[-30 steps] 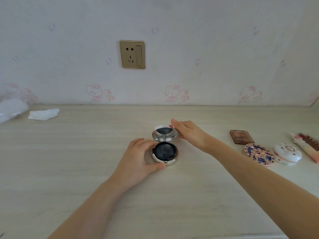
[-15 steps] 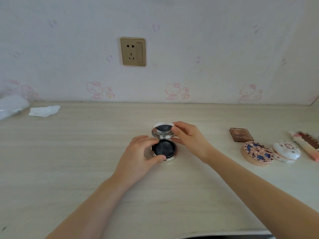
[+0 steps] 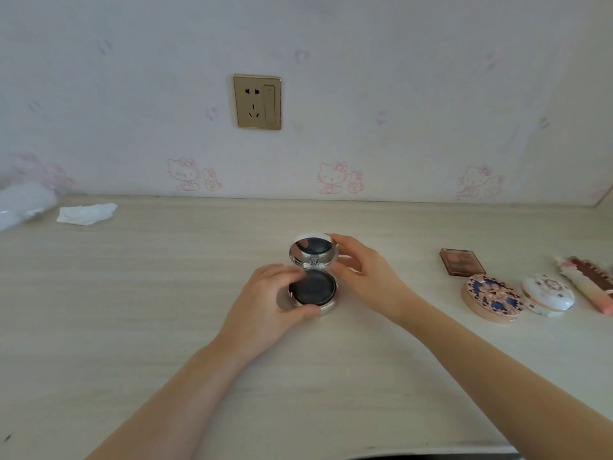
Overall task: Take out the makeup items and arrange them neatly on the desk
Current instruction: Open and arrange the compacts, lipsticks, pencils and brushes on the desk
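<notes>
Wall: pale wallpaper (image 3: pixel 398 78) with faint pink cartoon-cat prints in a row just above the desk.
Socket: gold wall outlet (image 3: pixel 257 101), with a switch on its right side.
Desk: light wood-grain top (image 3: pixel 149 327), meeting the wall.
Light: soft, even daylight.

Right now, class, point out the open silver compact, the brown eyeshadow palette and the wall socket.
open silver compact (image 3: pixel 313 288), head view, on the dark pad in its base.
brown eyeshadow palette (image 3: pixel 462 261), head view, middle of its lid.
wall socket (image 3: pixel 257 101), head view, centre of the gold plate.
</notes>
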